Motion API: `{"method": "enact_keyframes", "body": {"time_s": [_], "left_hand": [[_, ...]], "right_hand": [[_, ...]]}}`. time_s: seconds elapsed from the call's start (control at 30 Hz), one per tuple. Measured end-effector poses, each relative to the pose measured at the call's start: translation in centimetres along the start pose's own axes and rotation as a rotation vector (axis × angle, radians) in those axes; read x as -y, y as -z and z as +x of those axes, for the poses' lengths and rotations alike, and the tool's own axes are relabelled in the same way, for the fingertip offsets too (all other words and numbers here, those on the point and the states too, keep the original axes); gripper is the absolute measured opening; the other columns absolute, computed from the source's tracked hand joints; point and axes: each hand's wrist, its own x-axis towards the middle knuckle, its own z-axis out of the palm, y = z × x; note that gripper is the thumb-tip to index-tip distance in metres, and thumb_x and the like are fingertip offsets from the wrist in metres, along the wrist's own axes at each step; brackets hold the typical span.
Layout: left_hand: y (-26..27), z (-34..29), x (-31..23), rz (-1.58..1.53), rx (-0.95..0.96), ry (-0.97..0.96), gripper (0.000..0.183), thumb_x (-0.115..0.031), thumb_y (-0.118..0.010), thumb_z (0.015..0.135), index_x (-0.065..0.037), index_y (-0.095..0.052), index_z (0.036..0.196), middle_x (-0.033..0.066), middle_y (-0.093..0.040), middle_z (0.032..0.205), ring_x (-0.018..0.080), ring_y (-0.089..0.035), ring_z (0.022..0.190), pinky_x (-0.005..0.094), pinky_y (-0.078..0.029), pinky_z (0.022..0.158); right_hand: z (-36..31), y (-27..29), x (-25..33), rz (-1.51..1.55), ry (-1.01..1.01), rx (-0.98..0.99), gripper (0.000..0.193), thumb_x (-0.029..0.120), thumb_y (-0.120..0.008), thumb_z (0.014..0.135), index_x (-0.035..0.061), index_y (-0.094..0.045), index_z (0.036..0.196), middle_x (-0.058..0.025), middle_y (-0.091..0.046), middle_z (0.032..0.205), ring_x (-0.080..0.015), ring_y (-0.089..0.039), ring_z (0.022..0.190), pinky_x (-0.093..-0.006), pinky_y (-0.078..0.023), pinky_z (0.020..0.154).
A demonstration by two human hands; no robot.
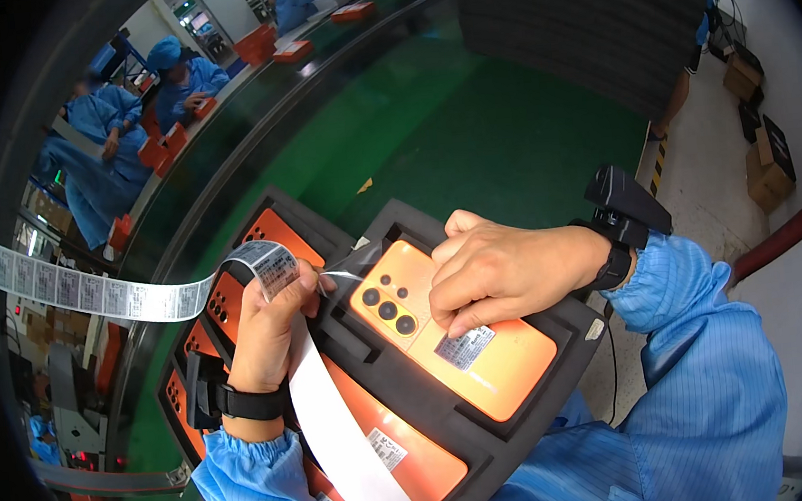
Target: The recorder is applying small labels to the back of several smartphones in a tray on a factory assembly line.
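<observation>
My left hand (pixel 268 331) is closed on a long strip of printed labels (pixel 90 291), thumb on top where the strip bends over. The strip's white backing (pixel 347 446) hangs down past my wrist. My right hand (pixel 507 268) rests on an orange phone (pixel 512 374) lying back up, its cameras toward the upper left. Its thumb and curled fingertips are at the upper edge of a printed label (pixel 469 348) on the phone's back. The phone lies in a dark foam tray (pixel 574 323). Part of its side is hidden under my right hand.
Beside it, another orange phone (pixel 418 449) bears a label, and several more phones fill the trays at the left. A green conveyor belt (pixel 448 132) lies beyond. Co-workers in blue (pixel 186 88) sit across it. A black stack (pixel 581 15) rises at the far right.
</observation>
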Motion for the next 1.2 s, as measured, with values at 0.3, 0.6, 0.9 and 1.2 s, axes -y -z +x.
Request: {"method": "enact_keyframes", "body": {"time_s": [0.3, 0.6, 0.9, 1.2], "left_hand": [[0.1, 0.1, 0.3, -0.021, 0.016, -0.001, 0.009, -0.013, -0.059, 0.084, -0.004, -0.059, 0.085, 0.0054, -0.062, 0.082, 0.0081, -0.047, 0.069, 0.0213, -0.038, 0.067], [-0.2, 0.0, 0.1, -0.021, 0.003, 0.007, 0.010, -0.014, -0.059, 0.084, -0.004, -0.060, 0.084, 0.0054, -0.062, 0.082, 0.0086, -0.047, 0.070, 0.0211, -0.038, 0.067], [0.1, 0.1, 0.3, -0.026, 0.003, 0.002, 0.009, -0.013, -0.058, 0.083, -0.005, -0.060, 0.083, 0.0058, -0.061, 0.082, 0.0091, -0.047, 0.070, 0.0218, -0.038, 0.067], [0.4, 0.0, 0.7, -0.019, -0.015, -0.017, 0.010, -0.014, -0.057, 0.083, -0.005, -0.060, 0.083, 0.0058, -0.062, 0.082, 0.0090, -0.048, 0.069, 0.0218, -0.039, 0.067]], "right_hand": [[-0.1, -0.1, 0.1, -0.021, -0.017, 0.015, 0.011, 0.022, -0.059, 0.085, 0.0131, -0.059, 0.078, 0.0072, -0.058, 0.074, -0.0123, -0.049, 0.073, -0.0337, -0.027, 0.078], [-0.3, -0.1, 0.6, -0.071, -0.014, -0.024, 0.009, 0.021, -0.061, 0.082, 0.0145, -0.057, 0.076, 0.0028, -0.056, 0.072, -0.0141, -0.054, 0.076, -0.0335, -0.028, 0.075], [0.5, -0.5, 3.1, -0.718, -0.089, -0.066, 0.037, 0.044, -0.064, 0.071, 0.0104, -0.052, 0.079, -0.0009, -0.041, 0.064, -0.0160, -0.042, 0.065, -0.0327, -0.033, 0.066], [0.9, -1.7, 3.1, -0.806, -0.138, -0.136, 0.026, 0.032, -0.059, 0.079, 0.0102, -0.058, 0.093, -0.0033, -0.050, 0.085, -0.0164, -0.046, 0.076, -0.0330, -0.034, 0.066]]}}
